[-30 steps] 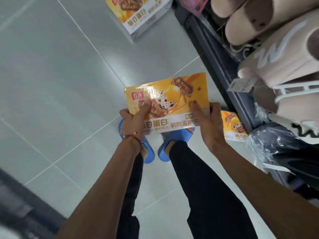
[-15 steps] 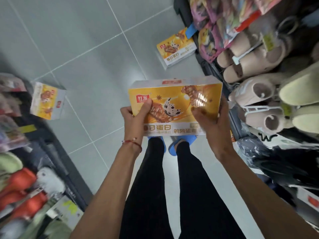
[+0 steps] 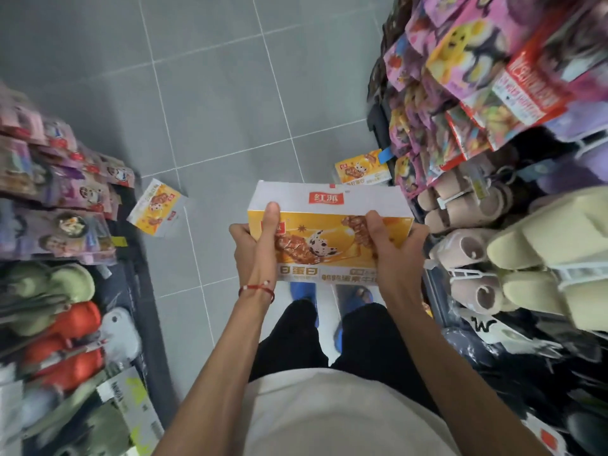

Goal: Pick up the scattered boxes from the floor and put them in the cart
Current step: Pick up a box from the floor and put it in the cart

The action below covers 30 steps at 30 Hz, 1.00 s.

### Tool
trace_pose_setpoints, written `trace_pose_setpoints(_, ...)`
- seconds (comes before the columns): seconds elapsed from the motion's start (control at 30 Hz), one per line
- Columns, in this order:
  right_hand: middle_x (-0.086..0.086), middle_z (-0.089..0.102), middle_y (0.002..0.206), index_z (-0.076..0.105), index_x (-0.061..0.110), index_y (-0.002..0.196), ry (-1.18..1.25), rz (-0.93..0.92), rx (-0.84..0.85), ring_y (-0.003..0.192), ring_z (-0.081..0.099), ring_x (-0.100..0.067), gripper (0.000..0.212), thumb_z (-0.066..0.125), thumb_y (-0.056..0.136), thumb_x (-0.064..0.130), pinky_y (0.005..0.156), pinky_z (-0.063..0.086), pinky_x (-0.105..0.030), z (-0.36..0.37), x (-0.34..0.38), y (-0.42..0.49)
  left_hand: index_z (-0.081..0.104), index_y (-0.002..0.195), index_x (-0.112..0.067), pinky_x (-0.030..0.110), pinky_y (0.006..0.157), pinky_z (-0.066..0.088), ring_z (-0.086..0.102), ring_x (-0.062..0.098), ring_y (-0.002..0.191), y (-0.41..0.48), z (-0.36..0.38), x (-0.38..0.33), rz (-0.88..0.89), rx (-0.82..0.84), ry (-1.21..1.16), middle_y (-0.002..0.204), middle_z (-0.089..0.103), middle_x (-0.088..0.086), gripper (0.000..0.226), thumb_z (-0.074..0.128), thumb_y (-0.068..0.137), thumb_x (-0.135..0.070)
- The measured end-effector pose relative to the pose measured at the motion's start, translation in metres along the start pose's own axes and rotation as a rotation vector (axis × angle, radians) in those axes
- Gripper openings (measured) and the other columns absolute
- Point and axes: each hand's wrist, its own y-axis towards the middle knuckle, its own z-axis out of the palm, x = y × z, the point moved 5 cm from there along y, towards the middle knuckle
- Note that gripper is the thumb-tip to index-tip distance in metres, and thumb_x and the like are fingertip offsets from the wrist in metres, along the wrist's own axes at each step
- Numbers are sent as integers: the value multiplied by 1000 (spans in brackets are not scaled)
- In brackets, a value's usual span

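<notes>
The glossy yellow box (image 3: 329,225) is held above the feet, with the left hand (image 3: 253,245) and right hand (image 3: 391,248) gripping its ends, thumbs on top. A second box (image 3: 156,209) lies tilted on the matte grey tile floor (image 3: 214,93) by the left shelf. A third box (image 3: 362,171) sits against the right shelf, near plush slippers (image 3: 526,232).

Three yellow boxes (image 3: 332,205) are dotting one aisle.
One, the held box (image 3: 329,228), is sitting in two hands, left hand (image 3: 253,245) and right hand (image 3: 391,255); two are lying on tiles, the left floor box (image 3: 156,210) and the right floor box (image 3: 362,171). Two blue sandals (image 3: 301,291) and one red bracelet (image 3: 256,288) are showing.
</notes>
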Motion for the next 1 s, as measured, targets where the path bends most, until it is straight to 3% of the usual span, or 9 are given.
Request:
trace_pose_setpoints(0.13, 15, 61, 101, 42, 14, 119, 1, -42, 90, 72, 62, 20, 51, 72, 93, 46, 61, 50, -9, -3, 16, -11, 42, 101, -25, 39, 83, 50, 66, 17, 92, -23, -15, -7, 74, -98, -54, 95, 66, -4, 58, 55, 74, -75)
trace_pose_setpoints(0.27, 18, 61, 103, 43, 15, 123, -34, -138, 210, 77, 61, 22, 49, 73, 93, 40, 67, 51, -9, -14, 22, -20, 44, 117, -34, 48, 91, 54, 68, 17, 97, -56, -21, 5, 167, -203, -75, 102, 70, -9, 56, 48, 79, -74)
trace_pose_setpoints(0.33, 23, 61, 107, 41, 24, 129, -57, -181, 294, 83, 63, 21, 50, 73, 94, 38, 71, 54, -9, -19, 23, -22, 42, 129, -41, 40, 88, 56, 68, 9, 98, -76, -22, 14, 194, -243, -95, 105, 69, -17, 53, 47, 85, -70)
trace_pose_setpoints(0.43, 30, 57, 108, 38, 31, 140, -84, -247, 411, 85, 60, 26, 55, 71, 97, 29, 70, 48, -2, -28, 27, -30, 42, 139, -36, 19, 79, 52, 67, -1, 97, -108, -23, 31, 216, -310, -161, 111, 67, -20, 52, 49, 92, -56)
trace_pose_setpoints(0.57, 33, 49, 107, 39, 31, 139, -126, -337, 524, 85, 52, 34, 55, 71, 97, 16, 70, 41, 4, -36, 28, -50, 47, 137, -36, 28, 88, 54, 66, 2, 104, -149, -33, 62, 194, -434, -262, 111, 69, -21, 46, 54, 92, -47)
trace_pose_setpoints(0.7, 19, 65, 119, 44, 32, 136, -167, -365, 675, 98, 65, 12, 53, 74, 94, 18, 76, 50, -6, -30, 9, -80, 47, 137, -39, 34, 94, 52, 65, 8, 110, -196, -54, 101, 170, -579, -331, 118, 69, -17, 47, 56, 91, -46)
trace_pose_setpoints(0.8, 5, 65, 130, 43, 27, 141, -189, -378, 804, 107, 68, -5, 57, 74, 94, 17, 76, 55, -14, -23, -9, -112, 46, 138, -38, 27, 86, 51, 65, 10, 106, -232, -72, 133, 155, -690, -382, 120, 68, -10, 46, 55, 93, -40)
trace_pose_setpoints(0.9, 9, 63, 128, 41, 32, 137, -229, -411, 932, 107, 67, -4, 57, 74, 94, 15, 74, 56, -15, -21, -26, -156, 43, 142, -28, 13, 76, 49, 64, 4, 100, -276, -88, 170, 141, -799, -456, 123, 66, -3, 44, 55, 100, -27)
trace_pose_setpoints(1.0, 16, 64, 122, 42, 27, 138, -281, -440, 1067, 103, 68, 1, 55, 74, 94, 16, 74, 57, -16, -24, -50, -207, 41, 141, -21, 7, 69, 46, 61, -7, 89, -329, -103, 213, 108, -922, -539, 114, 64, -6, 44, 54, 99, -20)
